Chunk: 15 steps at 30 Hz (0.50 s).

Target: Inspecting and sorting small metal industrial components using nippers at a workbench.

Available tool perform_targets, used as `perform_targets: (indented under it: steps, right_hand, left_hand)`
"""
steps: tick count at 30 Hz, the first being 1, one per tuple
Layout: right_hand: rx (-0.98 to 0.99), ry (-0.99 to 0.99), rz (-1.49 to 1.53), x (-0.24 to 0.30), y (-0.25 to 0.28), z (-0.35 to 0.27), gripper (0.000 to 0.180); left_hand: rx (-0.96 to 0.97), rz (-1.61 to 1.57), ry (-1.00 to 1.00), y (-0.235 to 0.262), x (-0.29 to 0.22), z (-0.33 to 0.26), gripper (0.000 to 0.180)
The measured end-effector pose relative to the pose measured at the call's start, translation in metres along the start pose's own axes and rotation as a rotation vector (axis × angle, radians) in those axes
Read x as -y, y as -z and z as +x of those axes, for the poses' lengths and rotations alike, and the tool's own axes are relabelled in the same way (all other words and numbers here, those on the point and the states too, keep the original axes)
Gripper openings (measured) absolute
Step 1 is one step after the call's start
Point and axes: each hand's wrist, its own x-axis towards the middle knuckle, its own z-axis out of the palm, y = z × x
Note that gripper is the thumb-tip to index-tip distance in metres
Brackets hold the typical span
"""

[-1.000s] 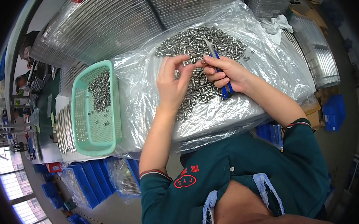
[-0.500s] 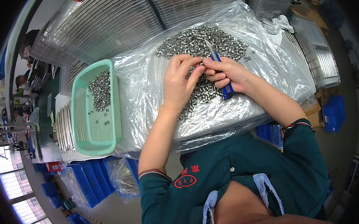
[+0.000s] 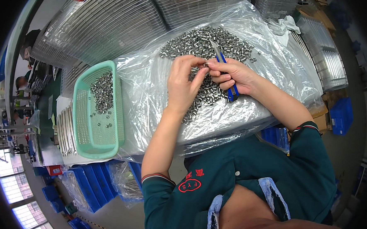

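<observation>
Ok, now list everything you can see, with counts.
small metal parts: too many to count, silver, piled at centre and in the basket
single part: one, silver, between left hand and right hand fingertips
knife: one, blue with silver blade, right hand
plastic sheet: one, clear, spread across centre
basket: one, mint green, left of the sheet
trays: stacked, uncounted, clear, far side and right
cloth: one, white, upper right
bins: several, blue, below and right
background person: at least one, blurred, far left
window: one, bright, lower left
shirt: one, dark green, lower centre
hands: two, bare, over the pile
</observation>
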Motion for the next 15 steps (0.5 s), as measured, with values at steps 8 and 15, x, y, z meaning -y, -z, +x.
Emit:
perform_targets:
  steps: [8, 15]
  right_hand:
    - [-0.011, 0.028, -0.066, -0.0007, -0.0023, 0.0001, 0.013]
    - [-0.032, 0.072, -0.163, 0.0000, -0.0023, -0.0013, 0.016]
  left_hand:
    - [-0.019, 0.032, -0.039, 0.0015, 0.0010, 0.0008, 0.016]
    - [0.005, -0.013, -0.016, 0.0007, 0.0013, 0.0006, 0.017]
